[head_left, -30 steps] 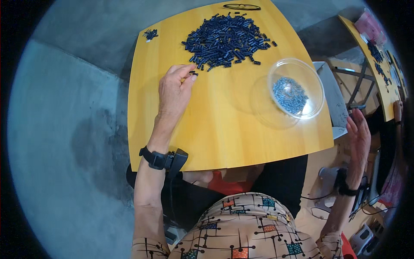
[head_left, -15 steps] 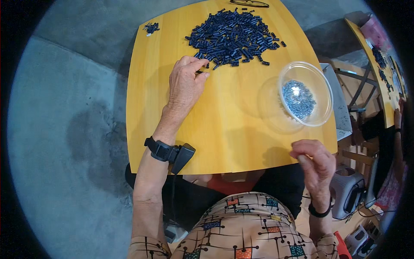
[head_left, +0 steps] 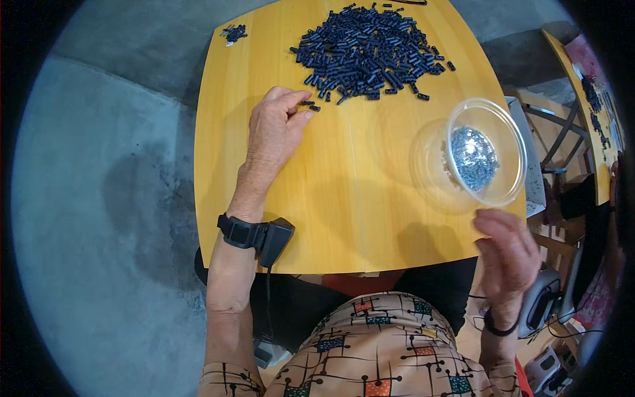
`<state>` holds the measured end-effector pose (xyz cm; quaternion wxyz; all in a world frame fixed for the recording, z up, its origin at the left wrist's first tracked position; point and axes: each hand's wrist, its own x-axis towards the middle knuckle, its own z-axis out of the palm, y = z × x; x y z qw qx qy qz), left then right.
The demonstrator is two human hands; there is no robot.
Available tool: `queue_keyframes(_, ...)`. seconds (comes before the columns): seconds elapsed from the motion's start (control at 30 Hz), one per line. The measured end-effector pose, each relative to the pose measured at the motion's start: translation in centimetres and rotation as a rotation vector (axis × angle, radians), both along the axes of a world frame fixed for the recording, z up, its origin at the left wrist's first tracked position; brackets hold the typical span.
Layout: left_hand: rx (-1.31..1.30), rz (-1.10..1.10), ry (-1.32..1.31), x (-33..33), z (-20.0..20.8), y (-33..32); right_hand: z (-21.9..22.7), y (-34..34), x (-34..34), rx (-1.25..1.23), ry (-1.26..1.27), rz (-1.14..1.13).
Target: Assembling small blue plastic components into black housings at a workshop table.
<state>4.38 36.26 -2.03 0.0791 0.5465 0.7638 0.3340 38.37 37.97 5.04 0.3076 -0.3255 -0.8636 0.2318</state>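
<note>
My left hand [head_left: 274,129] rests at the near left edge of a heap of small black cylindrical pieces [head_left: 370,53]. Its thumb and forefinger are curled in a pinch around a small black cylindrical piece [head_left: 307,102], and another lies right by the fingertips. To the right, my right hand [head_left: 509,255] hovers at the table's near right corner, slightly blurred, with thumb and fingers apart and nothing visible in them. Just beyond it stands a clear round plastic tub [head_left: 509,185] holding many small silvery metal parts [head_left: 474,159].
The yellow wooden table [head_left: 317,198] has a small cluster of dark parts [head_left: 235,32] at its far left corner. A dark thin-framed item is cut off at the far edge. A grey box [head_left: 529,159] stands beyond the right edge, near another table [head_left: 598,165] with black parts.
My right hand has moved right and its fingers have spread from a pinch. My left hand has drawn slightly left, with black pieces showing at its fingertips. The view has shifted a little.
</note>
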Motion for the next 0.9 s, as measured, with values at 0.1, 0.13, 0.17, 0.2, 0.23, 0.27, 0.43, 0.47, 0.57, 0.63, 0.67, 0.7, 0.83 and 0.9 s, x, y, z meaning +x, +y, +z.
queue_keyframes(0.1,0.049,-0.022,0.013,-0.8,-0.5,0.1,1.0,2.4,0.8,0.114,-0.026,-0.077)
queue_keyframes(0.13,0.048,-0.025,0.022,-0.9,-0.5,0.1,1.0,3.2,0.8,0.113,-0.026,-0.074)
queue_keyframes(0.17,0.048,-0.031,0.029,-0.9,-0.5,0.1,1.0,3.8,0.8,0.092,-0.051,-0.111)
queue_keyframes(0.2,0.048,-0.03,0.027,-0.8,-0.4,0.2,1.0,4.5,0.8,0.07,-0.075,-0.147)
queue_keyframes(0.23,0.042,-0.024,0.022,-0.7,-0.2,0.2,0.9,5.1,0.8,0.07,-0.076,-0.145)
queue_keyframes(0.27,0.037,-0.019,0.016,-0.5,-0.2,0.3,0.7,5.8,0.8,0.069,-0.086,-0.118)
queue_keyframes(0.43,0.104,-0.015,-0.092,-0.1,-0.3,0.7,0.9,7.6,0.1,0.046,-0.17,-0.089)
queue_keyframes(0.47,0.126,0.008,-0.11,-0.2,-0.4,0.7,0.8,7.9,-0.2,0.046,-0.168,-0.086)
queue_keyframes(0.57,0.201,-0.002,-0.019,-0.7,-0.7,1.4,0.4,8.8,-0.8,-0.024,-0.194,-0.107)
queue_keyframes(0.63,0.204,0.012,0.013,-1.2,-0.8,2.0,0.0,9.2,-1.1,-0.081,-0.223,-0.101)
queue_keyframes(0.67,0.211,0.019,0.039,-1.4,-0.9,2.4,-0.1,9.4,-1.2,-0.081,-0.222,-0.103)
queue_keyframes(0.7,0.21,0.017,0.041,-1.5,-0.9,2.7,-0.2,9.6,-1.3,-0.075,-0.234,-0.098)
queue_keyframes(0.83,0.175,0.055,0.034,-1.7,-0.9,3.8,-0.7,10.1,-1.3,0.011,-0.288,-0.058)
queue_keyframes(0.9,0.146,0.066,0.042,-1.8,-1.1,4.1,-1.0,10.2,-1.5,0.001,-0.291,-0.038)
